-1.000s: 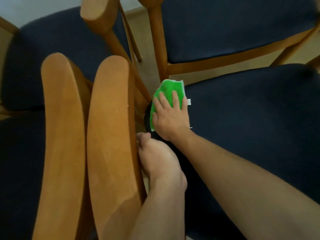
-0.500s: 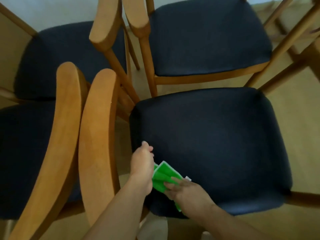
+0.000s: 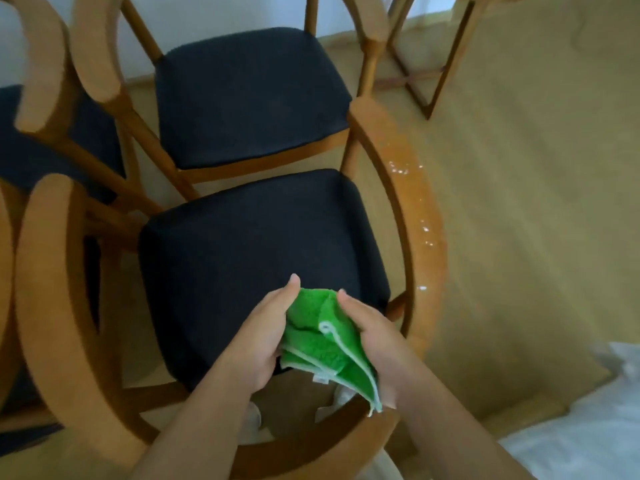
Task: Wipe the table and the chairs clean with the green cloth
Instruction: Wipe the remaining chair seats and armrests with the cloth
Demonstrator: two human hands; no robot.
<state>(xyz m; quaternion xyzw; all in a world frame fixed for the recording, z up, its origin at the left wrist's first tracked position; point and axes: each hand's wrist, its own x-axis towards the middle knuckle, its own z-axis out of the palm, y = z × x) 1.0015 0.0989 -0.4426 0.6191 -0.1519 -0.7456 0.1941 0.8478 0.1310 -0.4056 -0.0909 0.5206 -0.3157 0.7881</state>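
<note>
Cloth (image 3: 325, 344) sits folded between left hand (image 3: 263, 341) and right hand (image 3: 374, 344), apparently pinched.

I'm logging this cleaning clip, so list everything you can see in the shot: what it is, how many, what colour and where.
Chairs: at least four, light brown wood with dark navy seats; nearest chair centre, second chair behind it, two more partly cut off at the left edge.
Wet spots: several, pale and shiny, on the nearest chair's right arm rail.
Wooden frame: one, brown, top right, probably table legs.
Floor: tan, right side.
White fabric: one patch, bottom right corner; what it is cannot be told.
Green cloth: one, folded, white-edged, above the nearest seat's front edge.
Left hand: holding the cloth's left side.
Right hand: holding its right side.
</note>
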